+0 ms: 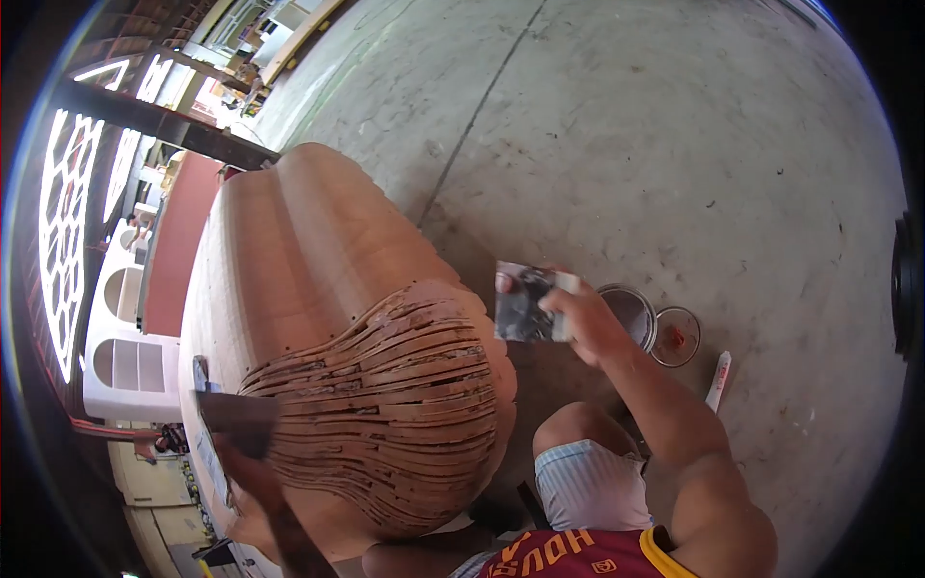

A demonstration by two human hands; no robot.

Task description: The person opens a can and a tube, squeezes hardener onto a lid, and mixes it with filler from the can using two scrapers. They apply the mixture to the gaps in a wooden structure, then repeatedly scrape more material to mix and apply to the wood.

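Head view — right fingers (557, 301) pinch smeared scraper (521, 306).

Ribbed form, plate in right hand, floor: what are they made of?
Ribbed form: wood, bare and matt; upper part smooth with grain, lower part stacked strips with dark gaps. Plate in the right hand: thin flat sheet, probably metal, smeared with dark paste. Floor: grey concrete, dull, speckled, with a joint line.
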